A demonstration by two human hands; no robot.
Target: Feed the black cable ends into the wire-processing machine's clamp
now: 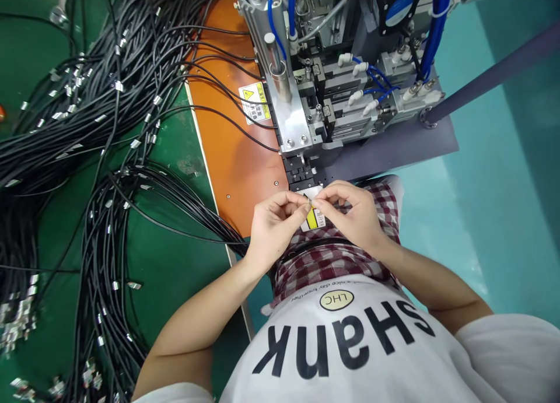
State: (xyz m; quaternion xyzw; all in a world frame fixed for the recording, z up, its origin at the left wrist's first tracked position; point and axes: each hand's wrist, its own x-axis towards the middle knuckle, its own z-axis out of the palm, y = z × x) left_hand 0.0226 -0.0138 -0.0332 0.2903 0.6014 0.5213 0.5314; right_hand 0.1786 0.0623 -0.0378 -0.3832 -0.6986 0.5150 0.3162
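Note:
My left hand (276, 223) and my right hand (352, 211) meet in front of my lap, at the near end of the machine. Both are closed in a pinch, thumb against forefinger, with the fingertips almost touching. Whatever sits between them is tiny and mostly covered, so I cannot make it out. Just behind the fingertips is a white and yellow label (313, 217). A black cable (192, 235) runs from the bundle on the left toward my left wrist and passes out of sight there.
Thick bundles of black cables (105, 228) with silvery connector ends cover much of the green table (188, 309). Beside it lies an orange plate (236, 175) with a warning label (255, 103). A metal machine (301, 111) with blue air tubes (437, 24) rises ahead. A grey bar (490, 76) slants right.

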